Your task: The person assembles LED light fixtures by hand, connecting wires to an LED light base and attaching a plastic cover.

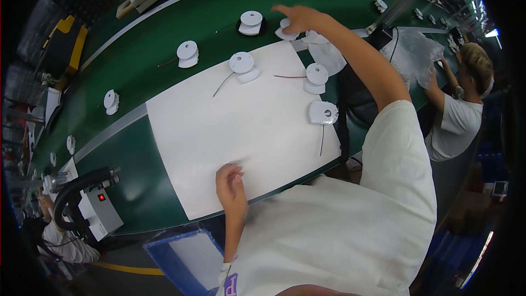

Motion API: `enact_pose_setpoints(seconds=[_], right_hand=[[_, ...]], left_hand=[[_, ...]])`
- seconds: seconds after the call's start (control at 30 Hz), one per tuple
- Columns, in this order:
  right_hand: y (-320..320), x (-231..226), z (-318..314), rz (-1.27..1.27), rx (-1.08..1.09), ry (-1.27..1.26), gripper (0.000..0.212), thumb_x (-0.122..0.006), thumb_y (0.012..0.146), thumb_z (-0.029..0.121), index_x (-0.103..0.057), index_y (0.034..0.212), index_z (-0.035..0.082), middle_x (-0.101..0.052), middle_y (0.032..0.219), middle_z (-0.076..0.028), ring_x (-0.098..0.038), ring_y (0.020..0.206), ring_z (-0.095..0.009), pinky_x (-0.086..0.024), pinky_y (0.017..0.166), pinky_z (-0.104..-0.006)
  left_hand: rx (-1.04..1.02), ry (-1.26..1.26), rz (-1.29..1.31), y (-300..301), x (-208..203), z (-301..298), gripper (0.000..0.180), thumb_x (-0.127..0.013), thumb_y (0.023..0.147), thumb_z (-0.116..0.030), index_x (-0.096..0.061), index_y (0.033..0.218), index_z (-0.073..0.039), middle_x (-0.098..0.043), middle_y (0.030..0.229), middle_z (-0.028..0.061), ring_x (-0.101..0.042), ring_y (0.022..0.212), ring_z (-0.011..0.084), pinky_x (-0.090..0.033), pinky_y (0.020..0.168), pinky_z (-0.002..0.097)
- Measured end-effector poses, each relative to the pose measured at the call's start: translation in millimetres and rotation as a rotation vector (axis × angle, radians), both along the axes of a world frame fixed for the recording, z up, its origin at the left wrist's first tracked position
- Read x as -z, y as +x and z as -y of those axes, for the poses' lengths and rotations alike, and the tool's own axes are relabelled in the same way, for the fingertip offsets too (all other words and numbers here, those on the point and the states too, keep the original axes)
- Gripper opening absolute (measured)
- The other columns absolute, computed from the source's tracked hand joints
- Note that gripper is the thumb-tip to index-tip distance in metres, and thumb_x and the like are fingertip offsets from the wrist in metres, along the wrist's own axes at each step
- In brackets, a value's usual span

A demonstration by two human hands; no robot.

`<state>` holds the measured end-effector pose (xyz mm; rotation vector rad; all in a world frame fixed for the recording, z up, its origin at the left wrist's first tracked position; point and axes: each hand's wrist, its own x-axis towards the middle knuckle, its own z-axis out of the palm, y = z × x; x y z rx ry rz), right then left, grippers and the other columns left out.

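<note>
My right hand (pixel 302 19) reaches far across to the conveyor's near edge, index finger stretched out, thumb over a small white round-topped device (pixel 287 37); whether it touches the device I cannot tell. Above the near part of a white mat (pixel 235 126) is my left hand (pixel 230 183), its fingers curled in with nothing visible in them. On the mat lie a white device with a brown wire (pixel 243 67), a second wired one (pixel 316 77) at the right, and a third (pixel 323 113) turned with its flat side up.
Several similar devices, such as one at the far middle (pixel 251 22), sit along the green conveyor (pixel 148 38). A crumpled white cloth (pixel 325 55) and a clear plastic bag (pixel 413 52) lie right. A grey box with a red switch (pixel 101 212) stands left. Other people sit at both sides.
</note>
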<state>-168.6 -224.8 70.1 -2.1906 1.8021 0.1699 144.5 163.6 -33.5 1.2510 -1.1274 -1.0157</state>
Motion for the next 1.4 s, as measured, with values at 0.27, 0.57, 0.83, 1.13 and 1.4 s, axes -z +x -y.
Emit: enact_pose_setpoints(seconds=[0.27, 0.57, 0.83, 1.13, 1.4], right_hand=[[43.3, -6.7, -67.2, -0.161, -0.171, -0.178, 0.073, -0.070, 0.081, 0.036, -0.038, 0.146, 0.030, -0.061, 0.118, -0.018, -0.059, 0.113, -0.036, -0.049, 0.092, -0.0435], [203.5, 14.7, 2.3, 0.264, -0.342, -0.287, 0.071, -0.069, 0.084, 0.038, -0.038, 0.146, 0.026, -0.057, 0.122, -0.024, -0.057, 0.115, -0.040, -0.050, 0.094, -0.0466], [234.5, 14.8, -22.6, 0.168, -0.597, -0.167, 0.082, -0.074, 0.076, 0.021, -0.035, 0.147, 0.030, -0.058, 0.119, -0.022, -0.062, 0.105, -0.041, -0.053, 0.089, -0.0462], [199.0, -18.2, -128.3, 0.103, -0.858, -0.375, 0.072, -0.066, 0.077, -0.001, -0.046, 0.143, 0.017, -0.051, 0.136, -0.020, -0.046, 0.129, -0.038, -0.038, 0.108, -0.0443], [209.6, -16.0, -213.7, 0.463, -0.843, -0.245, 0.047, -0.059, 0.086, 0.007, -0.053, 0.133, 0.008, -0.046, 0.142, -0.019, -0.042, 0.134, -0.036, -0.031, 0.112, -0.0475]], left_hand=[[0.027, -0.052, 0.152, 4.1, -2.3, 4.0, 0.020, -0.056, 0.092, -0.002, -0.059, 0.111, 0.001, -0.059, 0.111, 0.0139, -0.059, 0.097, 0.0229, -0.050, 0.084, 0.0312], [-0.009, -0.038, 0.228, 1.2, -19.6, 0.8, 0.022, -0.055, 0.090, 0.003, -0.059, 0.112, 0.001, -0.060, 0.109, 0.0148, -0.060, 0.094, 0.0234, -0.050, 0.082, 0.0307], [-0.477, -0.261, 0.302, 38.9, -12.1, -66.6, 0.011, -0.057, 0.087, 0.004, -0.067, 0.091, 0.001, -0.069, 0.094, 0.0161, -0.066, 0.089, 0.0269, -0.051, 0.079, 0.0340], [-1.323, 0.409, 0.265, 237.2, 147.8, -233.1, 0.018, -0.059, 0.090, -0.009, -0.063, 0.107, -0.002, -0.065, 0.094, 0.0127, -0.064, 0.084, 0.0189, -0.051, 0.077, 0.0302], [-0.830, 1.293, 0.381, 257.0, 261.3, -238.8, 0.077, -0.070, 0.078, -0.042, -0.040, 0.143, -0.013, -0.047, 0.135, 0.0295, -0.048, 0.125, 0.0478, -0.045, 0.100, 0.0542]])
